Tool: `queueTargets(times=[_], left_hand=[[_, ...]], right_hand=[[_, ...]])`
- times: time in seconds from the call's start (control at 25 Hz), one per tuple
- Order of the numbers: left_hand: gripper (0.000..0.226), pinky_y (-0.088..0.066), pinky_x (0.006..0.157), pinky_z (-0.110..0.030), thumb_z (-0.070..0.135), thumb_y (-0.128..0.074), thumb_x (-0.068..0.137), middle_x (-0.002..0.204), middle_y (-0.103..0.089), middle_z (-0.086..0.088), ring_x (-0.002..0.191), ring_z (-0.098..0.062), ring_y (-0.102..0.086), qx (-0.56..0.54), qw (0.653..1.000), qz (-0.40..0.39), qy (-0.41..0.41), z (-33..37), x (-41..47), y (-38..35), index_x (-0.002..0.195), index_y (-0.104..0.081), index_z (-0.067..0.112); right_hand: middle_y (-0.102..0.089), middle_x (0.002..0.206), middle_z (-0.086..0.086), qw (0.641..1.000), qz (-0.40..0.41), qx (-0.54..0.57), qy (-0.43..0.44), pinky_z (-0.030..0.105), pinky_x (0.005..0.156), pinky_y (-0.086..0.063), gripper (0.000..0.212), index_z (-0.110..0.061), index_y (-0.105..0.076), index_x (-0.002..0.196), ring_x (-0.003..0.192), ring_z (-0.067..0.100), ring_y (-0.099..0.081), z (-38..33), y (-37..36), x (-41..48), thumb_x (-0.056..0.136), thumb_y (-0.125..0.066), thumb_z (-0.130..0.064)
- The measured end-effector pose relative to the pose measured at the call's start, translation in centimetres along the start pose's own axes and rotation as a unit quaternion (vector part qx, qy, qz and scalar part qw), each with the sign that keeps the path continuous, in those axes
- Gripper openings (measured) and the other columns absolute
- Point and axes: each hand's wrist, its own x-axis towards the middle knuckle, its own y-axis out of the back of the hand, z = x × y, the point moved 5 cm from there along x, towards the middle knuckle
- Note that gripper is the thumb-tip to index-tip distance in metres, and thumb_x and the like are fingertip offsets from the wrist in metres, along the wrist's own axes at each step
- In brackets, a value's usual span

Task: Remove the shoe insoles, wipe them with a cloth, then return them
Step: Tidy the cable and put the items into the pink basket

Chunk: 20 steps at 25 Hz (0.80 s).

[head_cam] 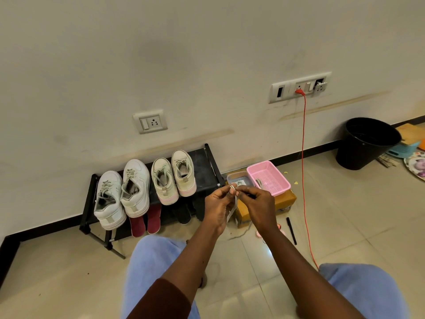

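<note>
My left hand [217, 204] and my right hand [257, 203] meet in front of me, and both pinch a thin pale strip, like a shoelace [232, 208], that hangs down between them. A black shoe rack [207, 171] stands against the wall to the left. On its top sit a pair of white sneakers [122, 192] and a pair of cream and pink sneakers [173, 176]. Two dark red insoles [146, 221] stick out from the lower shelf. No cloth is plainly visible.
A pink plastic basket [269, 177] and a clear box [238, 178] rest on a cardboard box [285, 199] right of the rack. An orange cable [304, 169] runs from a wall socket to the floor. A black pen [291, 230] lies on the tiles; a black bin [365, 143] stands far right.
</note>
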Motion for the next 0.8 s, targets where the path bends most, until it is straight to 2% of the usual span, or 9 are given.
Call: queueTargets(times=[0.16, 0.24, 0.36, 0.44, 0.52, 0.64, 0.72, 0.8], left_hand=[[0.014, -0.054, 0.088, -0.039, 0.007, -0.058, 0.089, 0.096, -0.070, -0.011, 0.095, -0.028, -0.064, 0.030, 0.999, 0.008, -0.006, 0.1, -0.2, 0.1, 0.091, -0.070, 0.014], [0.014, -0.054, 0.083, -0.035, 0.007, -0.059, 0.089, 0.091, -0.070, -0.009, 0.090, -0.025, -0.064, 0.044, 0.999, 0.005, -0.016, 0.5, -0.1, -0.1, 0.088, -0.070, 0.015], [0.011, -0.054, 0.067, -0.025, 0.010, -0.060, 0.088, 0.090, -0.069, -0.007, 0.078, -0.016, -0.063, 0.055, 0.998, 0.003, -0.016, 1.1, 0.1, -0.7, 0.088, -0.070, 0.015], [0.010, -0.050, 0.056, -0.019, 0.012, -0.059, 0.090, 0.088, -0.068, -0.005, 0.068, -0.011, -0.061, 0.051, 0.999, 0.012, -0.013, 1.4, 0.3, -0.8, 0.092, -0.069, 0.012], [0.011, -0.050, 0.061, -0.018, 0.012, -0.054, 0.093, 0.086, -0.069, -0.002, 0.071, -0.007, -0.065, 0.012, 1.000, 0.017, -0.017, 1.8, 0.9, -0.6, 0.091, -0.065, 0.011], [0.013, -0.053, 0.079, -0.031, 0.009, -0.042, 0.099, 0.091, -0.068, -0.007, 0.079, -0.013, -0.068, -0.129, 0.991, 0.018, 0.005, 2.1, 1.6, 0.1, 0.092, -0.053, 0.011], [0.017, -0.051, 0.082, -0.038, 0.007, -0.039, 0.099, 0.085, -0.063, -0.006, 0.077, -0.016, -0.065, -0.200, 0.979, 0.041, 0.014, 2.4, 2.0, 0.9, 0.088, -0.051, 0.011], [0.022, -0.051, 0.078, -0.038, 0.005, -0.038, 0.099, 0.076, -0.055, -0.004, 0.070, -0.014, -0.056, -0.248, 0.967, 0.063, 0.005, 2.7, 2.4, 1.9, 0.082, -0.050, 0.011]], right_hand=[[-0.066, 0.084, -0.008, 1.000, -0.013, -0.010, 0.010, 0.002, 0.067, -0.046, 0.015, -0.014, -0.070, 0.096, 0.075, -0.003, -0.061, 0.0, 0.1, 0.2, 0.085, -0.063, -0.007], [-0.069, 0.085, -0.002, 0.997, -0.026, 0.071, -0.034, 0.010, 0.068, -0.052, 0.014, -0.013, -0.069, 0.092, 0.075, 0.002, -0.065, 0.6, 0.1, 0.2, 0.085, -0.061, -0.004], [-0.066, 0.080, 0.007, 0.963, -0.066, 0.233, -0.117, 0.019, 0.066, -0.055, 0.011, 0.002, -0.058, 0.098, 0.071, 0.009, -0.067, 1.4, -0.8, -0.2, 0.090, -0.052, -0.001], [-0.062, 0.074, 0.008, 0.951, -0.088, 0.259, -0.147, 0.027, 0.067, -0.051, 0.014, -0.001, -0.059, 0.099, 0.068, 0.015, -0.061, 2.2, -1.3, -0.5, 0.092, -0.047, -0.002], [-0.057, 0.068, 0.005, 0.948, -0.100, 0.254, -0.166, 0.023, 0.063, -0.045, 0.020, -0.004, -0.063, 0.104, 0.061, 0.010, -0.052, 3.0, -1.3, -0.6, 0.092, -0.046, -0.001], [-0.054, 0.064, 0.005, 0.948, -0.137, 0.216, -0.189, 0.018, 0.055, -0.039, 0.024, 0.005, -0.061, 0.110, 0.057, 0.010, -0.044, 4.3, -0.5, -0.6, 0.090, -0.048, 0.003], [-0.058, 0.061, 0.004, 0.945, -0.168, 0.202, -0.195, 0.017, 0.052, -0.039, 0.021, 0.002, -0.065, 0.104, 0.057, 0.012, -0.043, 5.0, 0.1, -0.6, 0.088, -0.051, 0.004], [-0.061, 0.061, 0.002, 0.947, -0.189, 0.174, -0.192, 0.017, 0.051, -0.040, 0.020, -0.003, -0.069, 0.098, 0.056, 0.012, -0.045, 5.3, 0.8, -0.4, 0.085, -0.054, 0.005]])
